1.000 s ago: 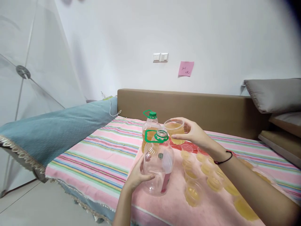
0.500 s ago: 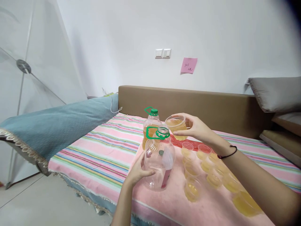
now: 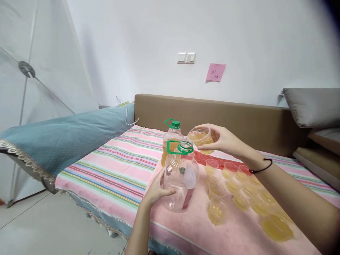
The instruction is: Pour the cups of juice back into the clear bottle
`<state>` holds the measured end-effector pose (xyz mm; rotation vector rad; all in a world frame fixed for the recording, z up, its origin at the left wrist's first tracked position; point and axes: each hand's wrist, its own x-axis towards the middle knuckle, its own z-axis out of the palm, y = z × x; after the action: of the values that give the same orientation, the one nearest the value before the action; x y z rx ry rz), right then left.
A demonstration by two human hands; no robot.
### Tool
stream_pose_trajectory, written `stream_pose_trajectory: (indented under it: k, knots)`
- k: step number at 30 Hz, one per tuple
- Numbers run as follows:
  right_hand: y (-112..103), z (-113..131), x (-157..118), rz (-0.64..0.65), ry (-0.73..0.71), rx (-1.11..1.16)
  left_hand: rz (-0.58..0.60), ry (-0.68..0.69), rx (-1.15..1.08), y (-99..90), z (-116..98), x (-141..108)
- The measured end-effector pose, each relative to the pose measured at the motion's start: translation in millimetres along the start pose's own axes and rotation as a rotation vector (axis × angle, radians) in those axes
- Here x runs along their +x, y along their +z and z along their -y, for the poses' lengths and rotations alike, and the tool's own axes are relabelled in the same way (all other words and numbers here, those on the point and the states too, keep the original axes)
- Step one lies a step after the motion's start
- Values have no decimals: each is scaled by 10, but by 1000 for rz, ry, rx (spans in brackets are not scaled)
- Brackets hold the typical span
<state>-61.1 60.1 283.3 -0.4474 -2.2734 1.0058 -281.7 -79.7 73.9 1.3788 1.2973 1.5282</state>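
My left hand (image 3: 156, 190) is wrapped round the lower left side of a clear, uncapped bottle (image 3: 176, 198) with a green ring handle; it looks empty. In my right hand (image 3: 221, 141), a clear plastic cup (image 3: 203, 139) of yellow liquid is held slightly tilted beside the bottle's mouth. Behind stands a second bottle (image 3: 166, 147) with a green cap and amber liquid in it. Several cups of yellow liquid (image 3: 217, 212) stand in rows on the pink cloth (image 3: 191, 233), below my right forearm.
A red plastic sheet (image 3: 200, 157) lies behind the cups. The striped bedspread (image 3: 106, 173) runs back to a brown headboard (image 3: 212, 113). A blue-covered bolster (image 3: 71, 138) is at left, grey pillows (image 3: 313, 108) at right. A pink note (image 3: 215, 72) is on the wall.
The view has shifted slightly. My right hand still holds the cup near the bottle mouth, tilted a little more. My left hand keeps its hold on the bottle.
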Motion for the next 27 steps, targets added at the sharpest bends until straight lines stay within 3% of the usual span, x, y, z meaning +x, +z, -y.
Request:
stream_pose_trajectory:
  k: [27]
  knots:
    - [-113, -2, 123, 93, 10, -105, 15, -49, -77, 19, 35, 14]
